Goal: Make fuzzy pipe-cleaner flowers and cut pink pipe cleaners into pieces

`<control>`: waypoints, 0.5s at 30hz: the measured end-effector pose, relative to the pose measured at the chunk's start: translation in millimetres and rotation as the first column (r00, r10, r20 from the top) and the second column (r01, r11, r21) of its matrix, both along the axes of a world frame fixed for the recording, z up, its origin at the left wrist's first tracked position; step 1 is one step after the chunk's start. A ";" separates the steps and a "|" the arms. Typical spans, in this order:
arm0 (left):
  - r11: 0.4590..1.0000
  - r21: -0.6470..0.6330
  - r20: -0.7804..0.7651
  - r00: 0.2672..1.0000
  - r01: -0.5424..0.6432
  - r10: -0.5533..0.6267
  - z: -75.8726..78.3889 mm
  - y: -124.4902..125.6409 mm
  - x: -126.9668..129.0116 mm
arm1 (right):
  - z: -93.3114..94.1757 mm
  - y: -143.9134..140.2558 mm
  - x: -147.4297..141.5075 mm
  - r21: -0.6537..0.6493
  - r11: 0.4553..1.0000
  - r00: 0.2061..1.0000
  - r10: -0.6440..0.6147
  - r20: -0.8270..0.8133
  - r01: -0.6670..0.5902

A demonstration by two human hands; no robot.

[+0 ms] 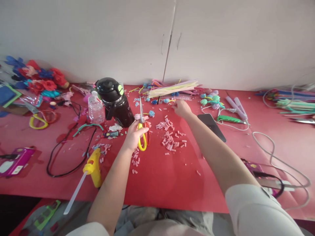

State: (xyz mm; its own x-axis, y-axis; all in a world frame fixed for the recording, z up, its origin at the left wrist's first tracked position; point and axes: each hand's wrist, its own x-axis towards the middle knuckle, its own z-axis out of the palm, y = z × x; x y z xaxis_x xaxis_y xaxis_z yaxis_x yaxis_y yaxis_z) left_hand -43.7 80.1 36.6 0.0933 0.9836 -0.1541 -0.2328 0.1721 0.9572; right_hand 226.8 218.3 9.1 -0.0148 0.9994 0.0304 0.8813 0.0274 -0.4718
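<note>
We are gripping the yellow-handled scissors (142,126) in our left hand (133,136), blades pointing away toward the wall. Our right hand (181,108) is reaching open-fingered over the tabletop (159,177) toward the straws (172,88), lying crosswise just beyond it.

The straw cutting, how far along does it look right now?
Partly done, it seems. A scatter of short pink pieces already lies cut on the red table. The left hand holds the yellow scissors, blades pointing away; the right hand reaches toward the bundle of long straws, which looks uncut.
</note>
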 end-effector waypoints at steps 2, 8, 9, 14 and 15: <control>1.000 -0.001 0.008 1.000 -0.006 0.006 -0.4 0.5 -1.0 | 3.8 -9.2 5.2 -0.028 0.996 0.997 0.079 -0.016 -0.080; 1.000 0.001 0.061 0.998 -0.027 0.027 6.1 -0.1 -2.5 | 26.1 -26.1 6.7 -0.134 0.910 0.919 0.384 -0.084 -0.392; 0.999 0.003 0.070 0.997 -0.033 0.033 7.5 -0.2 -2.9 | 28.6 -23.2 0.1 -0.069 0.933 0.936 0.350 -0.050 -0.352; 0.997 0.045 0.046 0.997 -0.064 0.062 7.1 2.3 -6.8 | 28.8 2.0 -50.2 -0.050 0.962 0.960 0.271 0.075 -0.268; 0.996 0.061 0.029 0.997 -0.067 0.065 6.1 3.2 -7.7 | 27.0 5.0 -58.6 -0.066 0.967 0.962 0.254 0.104 -0.248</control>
State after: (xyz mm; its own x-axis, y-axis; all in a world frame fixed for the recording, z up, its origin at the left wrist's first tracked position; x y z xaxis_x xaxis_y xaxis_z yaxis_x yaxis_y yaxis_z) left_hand -51.3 83.2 42.7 0.0311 0.9954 -0.0908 -0.2675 0.0958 0.9588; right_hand 168.2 223.3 36.1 -0.2654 0.9634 -0.0369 0.8959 0.2322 -0.3787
